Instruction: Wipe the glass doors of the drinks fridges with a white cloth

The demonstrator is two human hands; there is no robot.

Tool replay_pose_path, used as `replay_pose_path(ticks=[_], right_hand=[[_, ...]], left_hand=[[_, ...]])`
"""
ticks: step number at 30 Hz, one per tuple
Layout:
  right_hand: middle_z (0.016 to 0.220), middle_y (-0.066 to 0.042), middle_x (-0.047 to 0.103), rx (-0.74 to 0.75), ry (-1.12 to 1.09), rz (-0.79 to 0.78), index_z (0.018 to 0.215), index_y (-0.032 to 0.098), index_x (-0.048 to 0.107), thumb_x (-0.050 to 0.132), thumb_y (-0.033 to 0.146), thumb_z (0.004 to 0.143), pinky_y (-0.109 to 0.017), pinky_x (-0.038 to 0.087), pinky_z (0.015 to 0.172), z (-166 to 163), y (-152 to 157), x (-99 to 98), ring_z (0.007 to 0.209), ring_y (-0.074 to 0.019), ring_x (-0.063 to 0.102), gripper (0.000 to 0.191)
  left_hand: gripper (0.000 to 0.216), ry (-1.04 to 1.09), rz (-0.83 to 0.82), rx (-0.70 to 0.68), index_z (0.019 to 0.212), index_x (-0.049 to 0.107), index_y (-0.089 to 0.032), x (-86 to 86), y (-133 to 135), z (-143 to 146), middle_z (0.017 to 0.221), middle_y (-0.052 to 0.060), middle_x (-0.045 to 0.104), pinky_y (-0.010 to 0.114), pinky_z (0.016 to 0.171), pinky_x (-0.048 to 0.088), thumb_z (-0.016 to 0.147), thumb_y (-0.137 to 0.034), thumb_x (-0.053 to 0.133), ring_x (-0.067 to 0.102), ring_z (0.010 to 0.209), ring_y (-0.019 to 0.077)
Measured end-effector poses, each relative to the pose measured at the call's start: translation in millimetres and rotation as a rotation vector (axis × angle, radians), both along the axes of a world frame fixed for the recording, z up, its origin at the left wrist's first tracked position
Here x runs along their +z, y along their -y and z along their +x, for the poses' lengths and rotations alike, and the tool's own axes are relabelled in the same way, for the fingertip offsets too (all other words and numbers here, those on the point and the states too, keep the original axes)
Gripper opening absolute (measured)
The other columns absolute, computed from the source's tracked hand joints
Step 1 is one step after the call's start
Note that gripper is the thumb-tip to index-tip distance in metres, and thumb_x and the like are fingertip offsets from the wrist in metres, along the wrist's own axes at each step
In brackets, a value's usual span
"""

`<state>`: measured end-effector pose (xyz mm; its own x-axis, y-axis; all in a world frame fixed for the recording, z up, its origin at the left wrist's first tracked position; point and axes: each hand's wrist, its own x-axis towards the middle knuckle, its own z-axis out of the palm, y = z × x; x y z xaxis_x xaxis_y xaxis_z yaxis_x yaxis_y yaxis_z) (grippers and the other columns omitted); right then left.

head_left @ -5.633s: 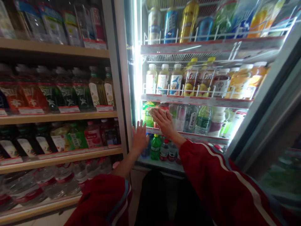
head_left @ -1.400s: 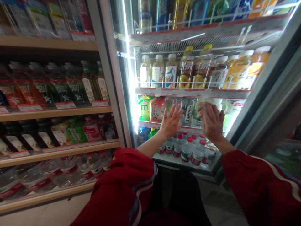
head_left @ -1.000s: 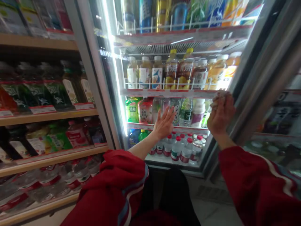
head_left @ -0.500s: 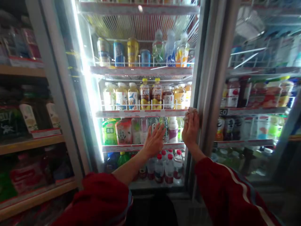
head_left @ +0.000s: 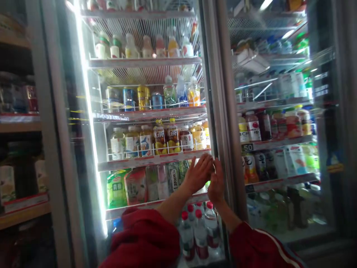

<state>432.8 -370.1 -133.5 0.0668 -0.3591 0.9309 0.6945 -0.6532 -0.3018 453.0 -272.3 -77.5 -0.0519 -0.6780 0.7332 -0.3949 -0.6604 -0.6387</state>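
Both my hands meet at the right side of the lit glass fridge door [head_left: 156,160], close to its metal frame. My left hand [head_left: 199,173] reaches across with its back toward me and its fingers bent together at the other hand's fingertips. My right hand [head_left: 216,184] is upright beside the frame, fingers closed. A pale cloth showed in this right hand a moment before; now the fingers largely hide it. Behind the glass, near the hands, are a juice bottle [head_left: 198,134] and a clear bottle labelled WAVE [head_left: 174,176].
A vertical metal door frame [head_left: 227,111] runs just right of my hands. Beyond it stands another glass-fronted cooler with drinks [head_left: 253,126]. Red-capped bottles [head_left: 200,232] fill the bottom shelf below my hands. Wooden-edged shelves [head_left: 25,214] with drinks are at the left.
My left hand has moved right from the middle of the glass to my right hand, its spread fingers now bent. The view has tilted up and turned right.
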Motion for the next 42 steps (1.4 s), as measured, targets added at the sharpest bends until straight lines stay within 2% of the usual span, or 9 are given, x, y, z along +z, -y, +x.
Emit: replay_pose_path(ticks=[6, 13, 18, 22, 26, 28, 33, 39, 42], right_hand=[[0.147, -0.011, 0.034, -0.178, 0.093, -0.123, 0.145, 0.024, 0.023, 0.024, 0.030, 0.096, -0.050, 0.038, 0.104, 14, 13, 6.0, 0.135, -0.0244, 0.033, 0.050], [0.148, -0.013, 0.033, -0.396, 0.030, -0.262, 0.148, 0.022, 0.012, 0.027, 0.032, 0.094, -0.055, 0.027, 0.108, 32, 14, -0.1, 0.140, -0.0266, 0.023, 0.057], [0.149, -0.014, 0.030, -0.455, 0.023, -0.276, 0.148, 0.022, 0.008, 0.029, 0.032, 0.093, -0.057, 0.025, 0.108, 30, 13, -2.6, 0.140, -0.0280, 0.021, 0.060], [0.149, -0.015, 0.029, -0.429, 0.056, -0.240, 0.148, 0.021, 0.012, 0.029, 0.030, 0.093, -0.057, 0.022, 0.108, 28, 4, 21.9, 0.139, -0.0279, 0.024, 0.058], [0.149, -0.014, 0.030, -0.414, 0.116, -0.214, 0.148, 0.021, 0.013, 0.026, 0.028, 0.094, -0.053, 0.024, 0.108, 32, -9, 60.7, 0.138, -0.0257, 0.027, 0.056], [0.147, -0.014, 0.033, -0.447, 0.120, -0.252, 0.147, 0.022, 0.016, 0.027, 0.028, 0.093, -0.053, 0.023, 0.108, 35, -14, 72.5, 0.138, -0.0260, 0.027, 0.055], [0.147, -0.012, 0.034, -0.497, 0.100, -0.301, 0.146, 0.022, 0.022, 0.033, 0.029, 0.092, -0.054, 0.019, 0.109, 35, -29, 82.6, 0.140, -0.0265, 0.021, 0.056], [0.143, -0.012, 0.041, -0.434, 0.162, -0.427, 0.138, 0.018, 0.038, 0.034, 0.027, 0.091, -0.048, 0.017, 0.112, 32, -88, 117.2, 0.139, -0.0224, 0.024, 0.048], [0.143, -0.011, 0.042, -0.434, 0.152, -0.452, 0.132, 0.017, 0.045, 0.035, 0.027, 0.091, -0.049, 0.016, 0.112, 32, -110, 129.1, 0.139, -0.0233, 0.025, 0.044]], left_hand=[[0.042, -0.003, -0.101, 0.000, 0.132, 0.045, -0.013, 34.2, -18, -1, 0.141, 0.011, 0.045, 0.052, 0.114, 0.011, 0.092, -0.025, 0.039, 0.030, 0.137, 0.0235], [0.047, -0.008, 0.054, -0.026, 0.135, 0.041, -0.013, 35.6, -9, -1, 0.143, 0.010, 0.042, 0.052, 0.114, 0.012, 0.093, -0.036, 0.036, 0.031, 0.136, 0.0233], [0.047, 0.000, -0.039, -0.023, 0.134, 0.041, -0.014, 65.6, -43, 6, 0.142, 0.013, 0.043, 0.053, 0.115, 0.004, 0.092, -0.033, 0.040, 0.027, 0.138, 0.0232], [0.046, 0.017, -0.143, -0.003, 0.133, 0.042, -0.014, 73.5, -54, 5, 0.142, 0.013, 0.043, 0.052, 0.115, -0.002, 0.091, -0.034, 0.041, 0.028, 0.138, 0.0248], [0.044, 0.052, 0.012, -0.028, 0.132, 0.043, -0.016, 73.0, -57, 5, 0.142, 0.009, 0.044, 0.051, 0.115, -0.005, 0.091, -0.033, 0.041, 0.030, 0.137, 0.0230], [0.044, 0.055, -0.017, -0.013, 0.132, 0.043, -0.017, 81.7, -73, 6, 0.142, 0.009, 0.044, 0.051, 0.114, -0.005, 0.090, -0.032, 0.042, 0.031, 0.136, 0.0228], [0.049, 0.062, -0.360, 0.055, 0.136, 0.038, -0.016, 102.5, -124, 5, 0.144, 0.014, 0.040, 0.053, 0.114, 0.001, 0.090, -0.031, 0.042, 0.028, 0.138, 0.0244], [0.048, 0.118, -0.098, 0.008, 0.134, 0.039, -0.015, 87.6, -148, 4, 0.139, 0.014, 0.047, 0.052, 0.114, -0.001, 0.090, -0.030, 0.043, 0.030, 0.137, 0.0232], [0.046, 0.150, -0.251, 0.039, 0.133, 0.042, -0.014, 94.5, -185, 4, 0.137, 0.015, 0.048, 0.049, 0.114, -0.003, 0.091, -0.032, 0.041, 0.035, 0.134, 0.0233]])
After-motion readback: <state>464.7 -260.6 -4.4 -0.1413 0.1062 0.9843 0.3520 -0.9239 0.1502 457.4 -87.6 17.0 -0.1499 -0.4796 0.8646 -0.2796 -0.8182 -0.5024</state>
